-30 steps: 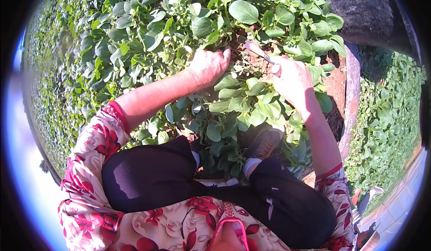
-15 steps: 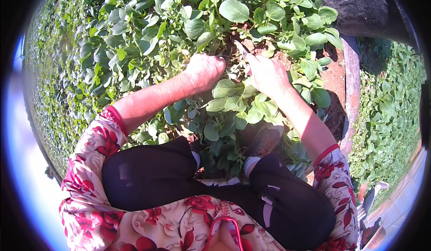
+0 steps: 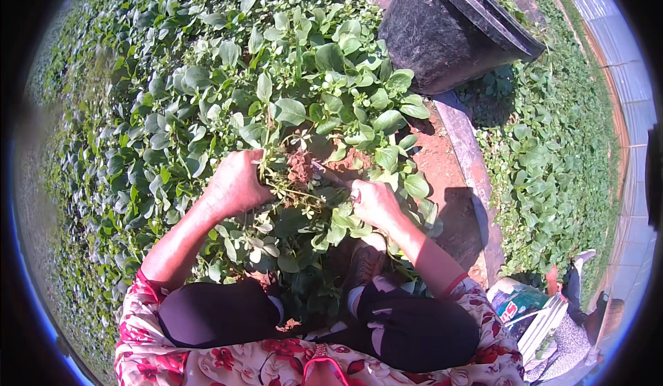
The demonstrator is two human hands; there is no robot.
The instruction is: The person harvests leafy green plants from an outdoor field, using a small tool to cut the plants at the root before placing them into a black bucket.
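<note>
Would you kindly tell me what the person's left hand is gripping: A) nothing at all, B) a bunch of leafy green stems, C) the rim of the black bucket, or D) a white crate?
B: the left hand is closed around a bunch of leafy stems with soil-caked roots.

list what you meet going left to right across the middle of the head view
leafy green plants → left hand gripping a pulled plant with soil on its roots → right hand → wooden border plank → low green groundcover
</note>
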